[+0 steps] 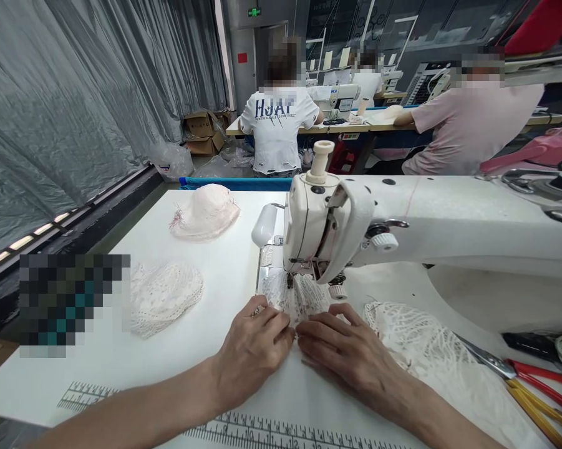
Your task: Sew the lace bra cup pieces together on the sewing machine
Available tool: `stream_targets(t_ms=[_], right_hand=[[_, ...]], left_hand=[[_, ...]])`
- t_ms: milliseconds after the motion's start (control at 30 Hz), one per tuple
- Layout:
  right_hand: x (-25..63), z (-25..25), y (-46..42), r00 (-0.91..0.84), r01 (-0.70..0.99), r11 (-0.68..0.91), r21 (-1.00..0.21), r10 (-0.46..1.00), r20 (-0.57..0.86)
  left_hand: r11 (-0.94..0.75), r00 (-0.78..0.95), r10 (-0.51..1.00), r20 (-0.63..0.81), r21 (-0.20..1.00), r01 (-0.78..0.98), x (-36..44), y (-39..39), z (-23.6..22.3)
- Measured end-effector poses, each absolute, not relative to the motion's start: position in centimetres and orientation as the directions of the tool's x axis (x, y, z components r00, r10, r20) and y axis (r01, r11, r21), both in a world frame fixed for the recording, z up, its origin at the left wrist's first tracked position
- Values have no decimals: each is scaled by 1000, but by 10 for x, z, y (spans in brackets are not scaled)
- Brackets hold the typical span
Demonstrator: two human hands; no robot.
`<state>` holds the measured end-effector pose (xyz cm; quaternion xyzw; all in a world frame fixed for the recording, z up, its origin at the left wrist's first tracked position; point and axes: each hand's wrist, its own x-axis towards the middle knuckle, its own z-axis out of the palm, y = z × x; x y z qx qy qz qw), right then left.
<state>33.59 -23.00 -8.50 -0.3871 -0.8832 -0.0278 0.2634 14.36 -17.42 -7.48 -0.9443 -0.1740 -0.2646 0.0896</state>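
A piece of white lace fabric (309, 293) lies under the presser foot (290, 279) of a white sewing machine (327, 218). My left hand (259, 343) is closed on the lace's near left edge, its fingers bent and pinching. From the right, my right hand (348, 346) holds the same lace, fingers together and pressed down, the fingertips almost meeting those of the left. Part of the fabric is hidden beneath both hands. More white lace (421, 337) spreads over the table to the right of my right hand.
On the white table (234, 268) at left rest a lace cup piece (168, 293) and a pale padded cup (206, 212). Red-handled scissors (509, 368) and a yellow-handled tool (537, 411) lie at right. A printed ruler (262, 430) runs along the front. People sit at machines beyond.
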Motion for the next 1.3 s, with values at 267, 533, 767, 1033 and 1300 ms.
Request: stream_targets(t_ms=[267, 533, 767, 1033, 1300], right_hand=[[336, -88, -219, -461, 781, 609, -138, 712, 530], [342, -95, -201, -412, 877, 479, -11, 766, 494], [344, -100, -201, -417, 885, 465, 11, 782, 464], [336, -88, -212, -484, 821, 571, -22, 714, 506], [335, -82, -215, -481, 812, 580, -70, 731, 485]], left_hand=[[-909, 792, 274, 546, -123, 399, 147, -160, -78], [-902, 807, 239, 540, -185, 391, 154, -130, -84], [-893, 806, 257, 533, -188, 409, 155, -126, -85], [-914, 823, 209, 528, -193, 356, 150, -136, -81], [-917, 803, 157, 575, -217, 335, 149, -140, -85]])
